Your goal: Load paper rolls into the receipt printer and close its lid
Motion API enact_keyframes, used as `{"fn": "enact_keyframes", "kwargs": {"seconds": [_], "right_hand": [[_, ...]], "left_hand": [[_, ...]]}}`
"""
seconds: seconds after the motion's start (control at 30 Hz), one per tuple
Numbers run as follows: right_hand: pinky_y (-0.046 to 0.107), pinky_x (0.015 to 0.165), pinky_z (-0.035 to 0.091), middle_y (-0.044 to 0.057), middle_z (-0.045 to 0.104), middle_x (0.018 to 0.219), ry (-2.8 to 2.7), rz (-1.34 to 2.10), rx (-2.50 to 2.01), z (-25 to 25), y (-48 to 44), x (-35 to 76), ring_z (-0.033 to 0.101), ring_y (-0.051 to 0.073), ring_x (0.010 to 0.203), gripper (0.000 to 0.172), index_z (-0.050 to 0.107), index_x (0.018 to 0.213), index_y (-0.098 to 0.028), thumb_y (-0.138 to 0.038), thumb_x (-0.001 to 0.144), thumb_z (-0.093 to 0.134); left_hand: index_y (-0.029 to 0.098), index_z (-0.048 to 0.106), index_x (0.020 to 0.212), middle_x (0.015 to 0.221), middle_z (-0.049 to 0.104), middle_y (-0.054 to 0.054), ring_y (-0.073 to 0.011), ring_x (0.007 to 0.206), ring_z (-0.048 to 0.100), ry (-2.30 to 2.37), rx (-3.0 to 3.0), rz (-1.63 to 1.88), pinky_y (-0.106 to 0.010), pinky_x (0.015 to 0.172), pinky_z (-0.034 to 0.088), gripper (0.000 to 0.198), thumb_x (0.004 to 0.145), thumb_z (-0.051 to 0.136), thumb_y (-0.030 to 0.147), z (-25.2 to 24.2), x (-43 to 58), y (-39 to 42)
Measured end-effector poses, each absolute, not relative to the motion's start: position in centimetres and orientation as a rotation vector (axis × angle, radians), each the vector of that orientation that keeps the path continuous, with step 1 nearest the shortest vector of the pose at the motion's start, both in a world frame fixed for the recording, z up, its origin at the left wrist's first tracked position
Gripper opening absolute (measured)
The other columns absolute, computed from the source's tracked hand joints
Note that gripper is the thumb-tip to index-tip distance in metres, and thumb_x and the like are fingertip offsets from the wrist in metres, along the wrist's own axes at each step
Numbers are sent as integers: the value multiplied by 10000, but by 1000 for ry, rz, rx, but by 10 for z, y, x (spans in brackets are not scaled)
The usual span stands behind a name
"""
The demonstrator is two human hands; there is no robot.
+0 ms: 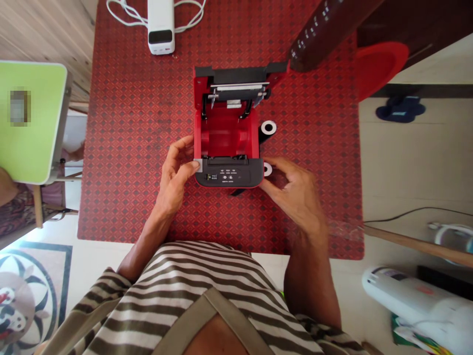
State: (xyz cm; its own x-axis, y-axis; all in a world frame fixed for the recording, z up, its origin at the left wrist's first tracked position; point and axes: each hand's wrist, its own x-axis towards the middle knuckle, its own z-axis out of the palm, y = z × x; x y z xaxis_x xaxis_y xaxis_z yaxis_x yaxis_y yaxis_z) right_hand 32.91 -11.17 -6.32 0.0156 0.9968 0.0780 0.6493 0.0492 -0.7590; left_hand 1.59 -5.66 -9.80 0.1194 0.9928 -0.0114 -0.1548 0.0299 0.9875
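A red and black thermal printer [229, 170] has its lid [240, 76] raised, and its red paper bay [224, 138] shows no roll inside. My left hand [173, 177] grips the printer's left side, its thumb on the grey corner tab [198, 165]. On the opposite side my right hand [295, 190] holds the front right corner between thumb and fingers. One paper roll [268, 127] with a white, hollow-cored end lies just right of the printer. A second roll [268, 169] shows its end between my right thumb and index finger; the rest of it is hidden.
A white power bank [161, 29] with white cables sits at the back left of the red patterned table [129, 123]. A dark brown cylinder [314, 37] slants in at the back right. Left of the table stands a green-topped table [35, 143], with part of another person beside it.
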Motion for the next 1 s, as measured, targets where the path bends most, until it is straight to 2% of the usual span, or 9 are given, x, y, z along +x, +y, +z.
{"fn": "enact_keyframes", "kwargs": {"seconds": [0.1,0.23,0.43,0.6,0.73,0.83,0.9,1.0], "right_hand": [[598,1045,766,61,983,1217,-1635,642,-1684,-61,-119,333,937,357,1093,243,924,1236,-328,-342,1007,846],[589,1022,757,55,955,1169,-1583,609,-1737,-60,-136,349,913,351,1061,232,927,1223,-334,-368,1000,875],[598,1064,782,74,991,1297,-1634,739,-1716,-65,-148,342,954,364,1126,376,927,1363,-319,-344,999,838],[571,1053,792,59,997,1259,-1719,648,-1648,-65,-131,319,964,354,1113,323,909,1303,-324,-270,1023,758],[568,1059,797,61,995,1295,-1736,627,-1638,-66,-121,313,961,365,1149,383,890,1338,-324,-213,1002,744],[586,1079,801,72,992,1375,-1730,658,-1603,-69,-122,316,964,375,1203,444,883,1440,-317,-235,1022,759],[649,1184,783,94,968,1519,-1724,717,-1585,-68,-127,323,951,404,1331,513,868,1548,-321,-299,1037,832],[747,1331,714,118,894,1709,-1625,890,-1544,-63,-132,338,893,445,1518,719,818,1698,-358,-487,1017,1011]], "left_hand": [[397,832,1582,1574,884,-64,-377,1512,822,1028,1112,1186,-554,1305,701,706,985,1009,729,-97,17,-57],[398,836,1574,1566,894,-65,-385,1510,828,1039,1120,1191,-551,1286,713,705,979,1000,740,-97,17,-57],[402,858,1569,1574,906,-54,-362,1490,840,991,1137,1215,-519,1260,720,667,998,1017,707,-97,15,-54],[410,869,1587,1585,913,-39,-342,1492,851,942,1145,1229,-497,1261,724,651,1022,1028,691,-102,13,-52],[413,858,1606,1591,908,-45,-346,1494,856,927,1183,1231,-502,1248,729,632,1058,1008,691,-106,11,-52],[417,850,1618,1602,905,-46,-347,1502,854,922,1190,1230,-508,1257,724,639,1062,1003,693,-107,11,-52],[415,844,1627,1617,901,-50,-353,1516,848,926,1199,1227,-518,1274,717,652,1062,997,703,-107,11,-52],[414,841,1631,1608,900,-50,-345,1515,841,930,1202,1232,-508,1277,711,654,1064,993,702,-107,11,-53]]}}
